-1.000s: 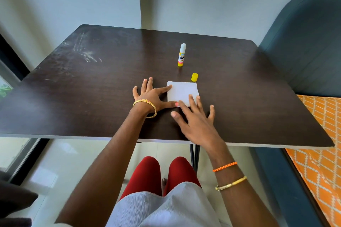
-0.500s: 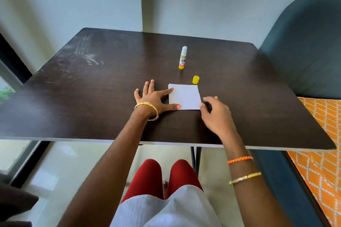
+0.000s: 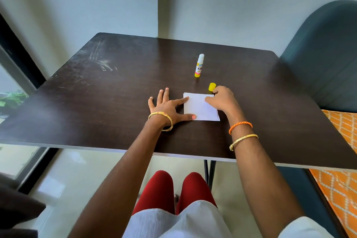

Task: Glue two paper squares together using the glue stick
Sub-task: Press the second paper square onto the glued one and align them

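Two white paper squares (image 3: 200, 109) lie stacked on the dark table (image 3: 116, 92), their edges slightly offset. My left hand (image 3: 168, 106) lies flat with fingers spread; its index finger and thumb touch the paper's left edge. My right hand (image 3: 222, 99) rests with curled fingers on the paper's far right corner, thumb on the sheet. The yellow cap (image 3: 212, 86) lies just beyond those fingertips, not gripped. The uncapped glue stick (image 3: 199, 65) stands upright farther back, untouched.
The table's near edge (image 3: 193, 155) runs above my red-clad knees. A dark teal chair back (image 3: 324, 60) stands at the right, with an orange patterned cushion (image 3: 340, 141) beside it. A wall is behind the table and a window frame at the left.
My right hand slid from the paper's near edge, along its right side, up to the far right corner beside the cap. My left hand stayed in place.
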